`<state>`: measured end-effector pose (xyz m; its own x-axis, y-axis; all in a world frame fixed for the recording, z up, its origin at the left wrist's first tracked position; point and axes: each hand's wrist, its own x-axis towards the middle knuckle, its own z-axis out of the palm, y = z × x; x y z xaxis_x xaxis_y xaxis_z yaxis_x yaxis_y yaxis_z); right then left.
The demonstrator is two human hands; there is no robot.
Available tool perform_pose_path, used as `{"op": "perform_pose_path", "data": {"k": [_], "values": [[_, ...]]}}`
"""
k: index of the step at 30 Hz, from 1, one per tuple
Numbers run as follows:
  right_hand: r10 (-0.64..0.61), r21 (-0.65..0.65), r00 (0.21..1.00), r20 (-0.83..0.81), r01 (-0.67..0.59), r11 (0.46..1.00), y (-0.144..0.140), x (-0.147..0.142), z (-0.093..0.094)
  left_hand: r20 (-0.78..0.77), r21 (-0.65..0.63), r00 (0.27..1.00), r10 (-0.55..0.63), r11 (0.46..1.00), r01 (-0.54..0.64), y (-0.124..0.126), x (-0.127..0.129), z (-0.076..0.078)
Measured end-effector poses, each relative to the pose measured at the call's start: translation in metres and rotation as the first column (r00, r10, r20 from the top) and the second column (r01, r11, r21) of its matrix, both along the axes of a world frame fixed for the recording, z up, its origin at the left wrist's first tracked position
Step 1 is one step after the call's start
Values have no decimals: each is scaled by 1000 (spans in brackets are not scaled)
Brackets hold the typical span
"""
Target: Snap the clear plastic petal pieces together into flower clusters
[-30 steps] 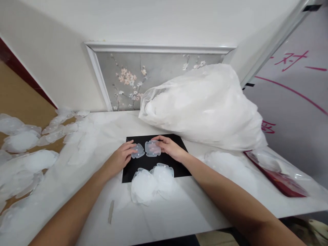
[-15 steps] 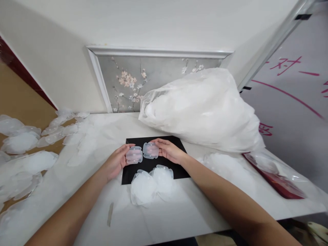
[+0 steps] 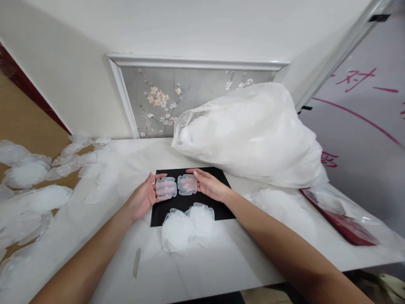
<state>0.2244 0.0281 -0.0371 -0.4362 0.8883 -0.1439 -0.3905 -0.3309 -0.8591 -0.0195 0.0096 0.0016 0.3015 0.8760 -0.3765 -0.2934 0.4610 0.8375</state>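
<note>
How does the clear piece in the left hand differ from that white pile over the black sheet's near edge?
The clear piece lets the left hand show through; the white pile looks cloudy. The clear piece is held, while the white pile lies untouched. Both show rounded, notched edges.

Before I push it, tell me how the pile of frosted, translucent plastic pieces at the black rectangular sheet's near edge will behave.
The pile will probably spread, as its pieces overlap loosely. Each looks thin, so is likely light. They may be fairly stiff: the similar translucent piece in the left hand shows no droop.
</note>
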Motion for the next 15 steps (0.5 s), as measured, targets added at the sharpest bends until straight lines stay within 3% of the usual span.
{"op": "perform_pose_path", "data": {"k": [15], "values": [[-15,-7,1000,-22,15,1000,2,0,-3,-18,9,1000,13,1000,-13,1,0,1]]}}
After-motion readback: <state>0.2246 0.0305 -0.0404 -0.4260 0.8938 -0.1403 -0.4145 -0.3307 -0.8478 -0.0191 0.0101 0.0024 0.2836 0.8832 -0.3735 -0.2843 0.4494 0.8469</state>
